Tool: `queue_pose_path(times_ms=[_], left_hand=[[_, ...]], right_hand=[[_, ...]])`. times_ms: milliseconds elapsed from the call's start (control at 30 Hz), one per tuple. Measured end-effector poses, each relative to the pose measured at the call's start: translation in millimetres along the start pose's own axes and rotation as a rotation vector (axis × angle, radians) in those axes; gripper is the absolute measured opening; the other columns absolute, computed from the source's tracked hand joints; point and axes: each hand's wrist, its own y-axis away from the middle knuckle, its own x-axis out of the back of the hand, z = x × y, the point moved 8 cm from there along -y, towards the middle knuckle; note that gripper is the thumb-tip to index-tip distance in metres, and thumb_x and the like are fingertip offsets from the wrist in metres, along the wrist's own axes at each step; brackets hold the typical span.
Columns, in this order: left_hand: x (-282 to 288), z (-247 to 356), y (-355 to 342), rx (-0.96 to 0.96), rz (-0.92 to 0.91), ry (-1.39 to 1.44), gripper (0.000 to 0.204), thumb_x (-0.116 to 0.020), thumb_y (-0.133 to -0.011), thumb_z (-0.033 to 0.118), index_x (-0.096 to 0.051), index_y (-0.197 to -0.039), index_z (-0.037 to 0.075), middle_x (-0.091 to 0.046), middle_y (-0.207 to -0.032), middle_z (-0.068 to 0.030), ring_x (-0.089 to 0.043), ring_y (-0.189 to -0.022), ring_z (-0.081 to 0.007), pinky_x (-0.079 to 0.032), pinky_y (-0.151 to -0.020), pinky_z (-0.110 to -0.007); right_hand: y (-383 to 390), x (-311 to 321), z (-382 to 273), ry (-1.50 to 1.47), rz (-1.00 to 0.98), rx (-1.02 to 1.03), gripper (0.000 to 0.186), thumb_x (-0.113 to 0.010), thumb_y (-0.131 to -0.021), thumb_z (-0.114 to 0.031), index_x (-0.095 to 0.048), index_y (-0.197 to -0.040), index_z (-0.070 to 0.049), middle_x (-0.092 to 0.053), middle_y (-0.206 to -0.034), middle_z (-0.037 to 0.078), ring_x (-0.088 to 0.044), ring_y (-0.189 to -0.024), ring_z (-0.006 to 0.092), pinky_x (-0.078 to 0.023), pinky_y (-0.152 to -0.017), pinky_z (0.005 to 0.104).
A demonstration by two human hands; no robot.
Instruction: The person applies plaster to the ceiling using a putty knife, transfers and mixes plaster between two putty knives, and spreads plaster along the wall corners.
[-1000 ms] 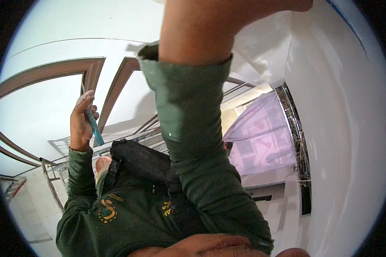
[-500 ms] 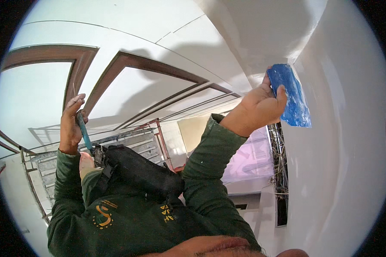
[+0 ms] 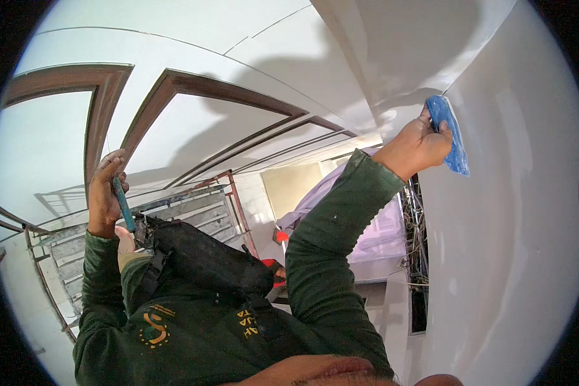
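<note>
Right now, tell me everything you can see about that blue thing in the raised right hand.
The blue pad looks like a flat, roughly rectangular sheet, mottled blue with pale scuffs, perhaps abrasive; its material is hard to tell. The right hand grips its near edge, fingers wrapped over the top. It lies flat against the white wall, just below where wall meets ceiling, its long side slanting down and rightward.

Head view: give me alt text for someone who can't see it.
The right hand presses a blue pad against a white wall. The left hand holds a teal-handled tool upright beside a black bag on the chest.
</note>
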Motion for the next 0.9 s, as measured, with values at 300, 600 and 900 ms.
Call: queue_pose_path(times_ms=[300, 600, 900], left_hand=[[5.0, 2.3, 1.6, -0.011, -0.002, 0.001, 0.037, -0.061, -0.083, 0.023, -0.054, -0.115, 0.005, -0.047, -0.092, 0.0019, -0.042, -0.064, -0.005, -0.035, -0.052, -0.018], [12.8, 23.9, 10.4, -0.054, -0.004, 0.003, 0.037, -0.059, -0.084, 0.024, -0.054, -0.116, 0.006, -0.047, -0.092, 0.0026, -0.041, -0.063, -0.0047, -0.036, -0.053, -0.017], [18.8, 29.2, 16.4, -0.052, 0.01, 0.001, 0.035, -0.059, -0.084, 0.023, -0.055, -0.115, 0.007, -0.049, -0.096, 0.0012, -0.042, -0.065, -0.0056, -0.035, -0.056, -0.018]], right_hand=[[9.8, -39.4, -0.3, -0.038, -0.01, -0.038, 0.028, -0.038, -0.079, 0.001, -0.039, -0.097, 0.022, -0.046, -0.105, 0.027, -0.047, -0.107, 0.0365, -0.037, -0.102, 0.0486], [53.1, -115.4, -34.1, 0.018, -0.175, 0.082, 0.022, -0.051, -0.083, 0.002, -0.055, -0.091, 0.022, -0.062, -0.091, 0.022, -0.061, -0.077, 0.0217, -0.052, -0.075, 0.0295], [118.0, -195.5, -58.6, -0.167, -0.443, 0.024, 0.026, -0.05, -0.084, -0.002, -0.046, -0.103, 0.015, -0.057, -0.099, 0.019, -0.058, -0.093, 0.0246, -0.046, -0.091, 0.0342]])
